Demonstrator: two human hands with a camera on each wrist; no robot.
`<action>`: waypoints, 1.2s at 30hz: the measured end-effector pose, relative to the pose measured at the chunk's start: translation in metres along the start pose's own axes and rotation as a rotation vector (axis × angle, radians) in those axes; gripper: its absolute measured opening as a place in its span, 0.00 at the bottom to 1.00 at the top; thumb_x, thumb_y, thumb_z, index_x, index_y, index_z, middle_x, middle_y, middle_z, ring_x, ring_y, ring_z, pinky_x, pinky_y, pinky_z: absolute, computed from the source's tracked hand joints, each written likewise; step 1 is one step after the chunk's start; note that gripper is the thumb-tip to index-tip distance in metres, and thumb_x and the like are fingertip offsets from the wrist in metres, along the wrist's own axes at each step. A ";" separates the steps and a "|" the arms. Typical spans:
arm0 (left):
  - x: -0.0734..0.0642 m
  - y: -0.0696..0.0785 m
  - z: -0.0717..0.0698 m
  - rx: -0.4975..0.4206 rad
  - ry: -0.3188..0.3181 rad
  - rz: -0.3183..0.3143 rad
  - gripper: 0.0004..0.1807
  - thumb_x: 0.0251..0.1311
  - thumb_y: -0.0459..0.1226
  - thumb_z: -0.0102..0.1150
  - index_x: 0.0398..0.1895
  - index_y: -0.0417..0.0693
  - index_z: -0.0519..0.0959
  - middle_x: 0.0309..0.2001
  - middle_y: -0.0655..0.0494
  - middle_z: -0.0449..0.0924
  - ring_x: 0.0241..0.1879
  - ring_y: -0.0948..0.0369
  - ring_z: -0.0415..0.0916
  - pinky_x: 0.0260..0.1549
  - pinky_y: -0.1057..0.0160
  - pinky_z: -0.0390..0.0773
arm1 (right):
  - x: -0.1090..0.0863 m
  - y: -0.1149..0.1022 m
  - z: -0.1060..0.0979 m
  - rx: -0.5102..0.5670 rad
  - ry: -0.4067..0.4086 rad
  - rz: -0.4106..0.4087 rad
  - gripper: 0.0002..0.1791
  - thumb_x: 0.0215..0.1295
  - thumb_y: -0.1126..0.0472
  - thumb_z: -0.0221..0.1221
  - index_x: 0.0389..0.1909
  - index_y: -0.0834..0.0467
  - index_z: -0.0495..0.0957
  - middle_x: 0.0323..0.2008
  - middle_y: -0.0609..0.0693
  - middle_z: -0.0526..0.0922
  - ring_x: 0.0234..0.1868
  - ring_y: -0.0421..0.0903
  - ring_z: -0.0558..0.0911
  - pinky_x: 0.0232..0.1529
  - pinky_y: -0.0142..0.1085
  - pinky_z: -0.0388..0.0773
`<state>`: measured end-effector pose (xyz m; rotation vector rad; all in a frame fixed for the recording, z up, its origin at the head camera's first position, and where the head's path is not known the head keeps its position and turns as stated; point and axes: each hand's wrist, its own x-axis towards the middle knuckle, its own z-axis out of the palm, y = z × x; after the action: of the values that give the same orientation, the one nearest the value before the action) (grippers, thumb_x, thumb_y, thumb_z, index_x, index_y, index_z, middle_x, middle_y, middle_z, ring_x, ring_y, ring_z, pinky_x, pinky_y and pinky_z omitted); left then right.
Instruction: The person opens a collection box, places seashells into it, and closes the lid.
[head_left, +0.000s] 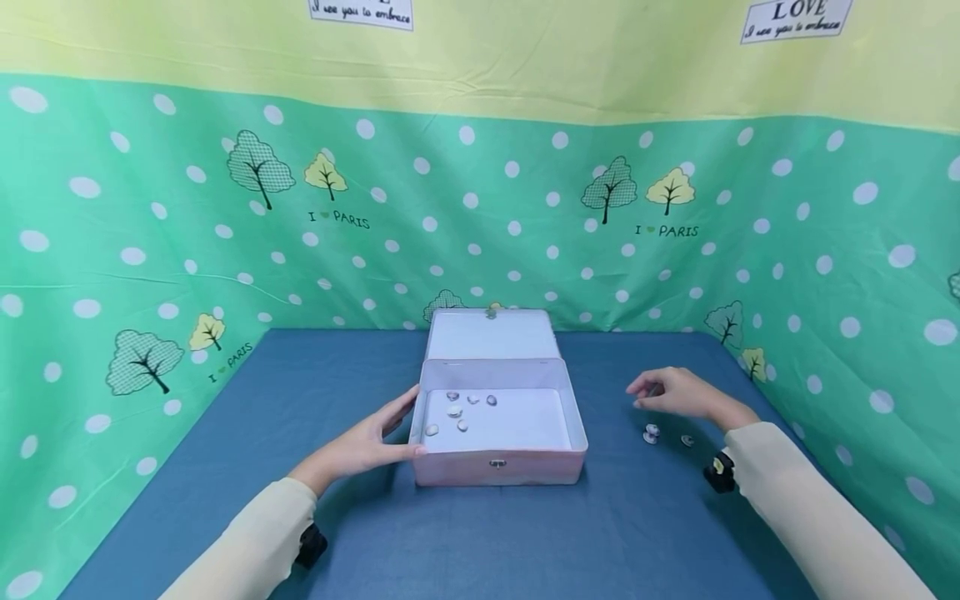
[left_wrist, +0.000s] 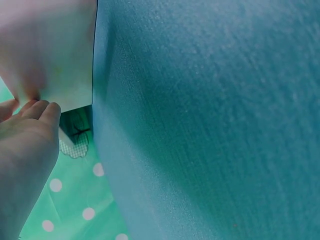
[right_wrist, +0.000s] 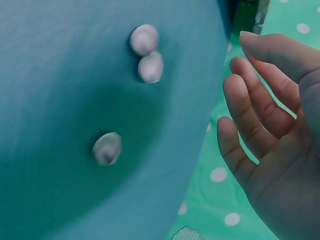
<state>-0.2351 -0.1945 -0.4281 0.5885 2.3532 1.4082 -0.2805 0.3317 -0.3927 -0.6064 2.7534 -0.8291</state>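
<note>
A pale pink metal box (head_left: 498,468) stands on the table with its hinged lid (head_left: 491,335) raised at the back. Several small whitish-purple seashells (head_left: 454,412) lie on the left part of its floor. My left hand (head_left: 365,446) touches the box's left side, thumb at the front corner and fingers spread along the wall. To the right of the box, my right hand (head_left: 686,393) hovers over the table, fingers loosely bent and holding nothing. Below it, two seashells (right_wrist: 145,40) lie against each other, and a single shell (right_wrist: 107,149) lies apart from them.
A blue cloth covers the table (head_left: 360,533). Behind and at both sides hangs a green and yellow curtain (head_left: 420,200) with dots and trees. A small clasp (head_left: 498,463) sits on the box's front wall.
</note>
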 end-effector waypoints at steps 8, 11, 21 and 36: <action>0.000 0.002 0.001 -0.005 0.000 0.003 0.53 0.62 0.48 0.69 0.82 0.60 0.44 0.80 0.49 0.38 0.78 0.45 0.39 0.70 0.37 0.49 | -0.013 0.019 0.007 0.013 -0.027 0.029 0.13 0.69 0.61 0.63 0.50 0.63 0.83 0.44 0.55 0.86 0.41 0.48 0.84 0.38 0.40 0.80; -0.001 0.002 0.001 0.000 0.003 0.005 0.53 0.63 0.48 0.69 0.82 0.60 0.43 0.80 0.49 0.38 0.78 0.45 0.39 0.70 0.37 0.49 | -0.018 0.025 0.010 0.024 -0.043 0.048 0.13 0.69 0.61 0.63 0.51 0.62 0.83 0.46 0.54 0.85 0.42 0.47 0.82 0.38 0.39 0.79; -0.001 0.001 0.001 -0.006 0.000 -0.004 0.53 0.62 0.48 0.69 0.82 0.60 0.43 0.81 0.50 0.38 0.78 0.45 0.39 0.70 0.37 0.49 | -0.030 0.037 0.020 0.135 -0.082 0.104 0.15 0.66 0.66 0.63 0.54 0.61 0.82 0.48 0.57 0.80 0.28 0.48 0.75 0.26 0.37 0.74; -0.002 0.002 0.001 -0.019 -0.002 0.001 0.53 0.63 0.47 0.69 0.82 0.60 0.43 0.81 0.50 0.37 0.78 0.45 0.39 0.70 0.38 0.48 | -0.030 0.039 0.023 0.107 -0.057 0.073 0.11 0.66 0.62 0.66 0.48 0.58 0.85 0.41 0.51 0.81 0.36 0.47 0.76 0.32 0.35 0.75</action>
<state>-0.2326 -0.1932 -0.4266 0.5849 2.3355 1.4287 -0.2598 0.3635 -0.4319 -0.4992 2.6431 -0.9204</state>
